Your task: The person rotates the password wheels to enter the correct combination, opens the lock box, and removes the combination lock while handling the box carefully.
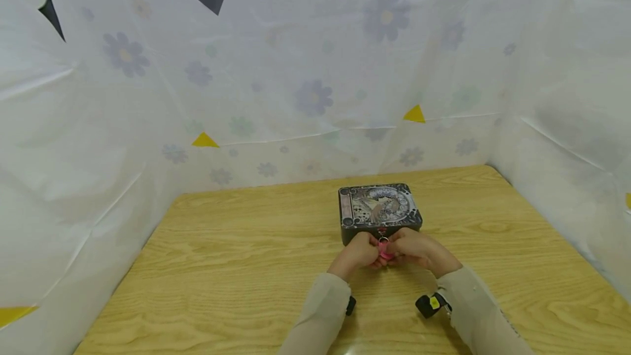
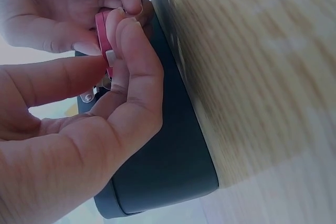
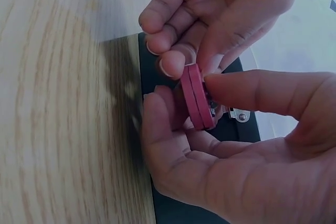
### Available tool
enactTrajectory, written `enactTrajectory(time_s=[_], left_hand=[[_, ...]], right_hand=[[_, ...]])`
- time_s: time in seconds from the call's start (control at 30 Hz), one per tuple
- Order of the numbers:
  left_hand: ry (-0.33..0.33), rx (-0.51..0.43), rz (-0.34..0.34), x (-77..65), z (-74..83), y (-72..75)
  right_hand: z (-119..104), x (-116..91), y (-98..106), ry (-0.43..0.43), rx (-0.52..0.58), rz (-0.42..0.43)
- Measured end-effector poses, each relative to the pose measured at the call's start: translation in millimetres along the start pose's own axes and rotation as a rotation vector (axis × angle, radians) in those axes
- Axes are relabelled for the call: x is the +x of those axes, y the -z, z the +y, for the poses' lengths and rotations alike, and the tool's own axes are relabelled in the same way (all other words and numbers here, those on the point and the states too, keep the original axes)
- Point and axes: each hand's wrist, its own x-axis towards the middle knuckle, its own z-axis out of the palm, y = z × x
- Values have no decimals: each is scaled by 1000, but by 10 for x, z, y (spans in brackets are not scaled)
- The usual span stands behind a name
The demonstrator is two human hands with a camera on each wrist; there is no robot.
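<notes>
A small pink padlock (image 1: 386,249) hangs by its silver shackle at the front latch of a dark tin box (image 1: 377,207) with an ornate printed lid. The lid is down. My left hand (image 1: 361,250) pinches the padlock from the left between thumb and fingers. From the other side my right hand (image 1: 419,246) grips it, thumb on one face and curled fingers behind. In the right wrist view the padlock's pink edge (image 3: 195,98) shows between the fingertips of both hands. A metal latch piece (image 3: 241,115) shows on the box beside it. Fingers hide part of the padlock.
The box stands on a wood-grain table (image 1: 236,267), towards its back right. White flowered sheeting (image 1: 276,70) hangs behind the table and along both sides. A black wrist strap (image 1: 428,305) sits at the right sleeve.
</notes>
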Motion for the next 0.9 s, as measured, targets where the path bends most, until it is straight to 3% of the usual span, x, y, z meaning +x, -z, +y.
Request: enactTrajectory(time_s=[0.3, 0.9], left_hand=[[-10, -2, 13, 9, -2, -12], [20, -40, 28, -26, 15, -15]], right_hand=[[15, 13, -3, -45, 1, 38], [16, 15, 15, -7, 23, -19]])
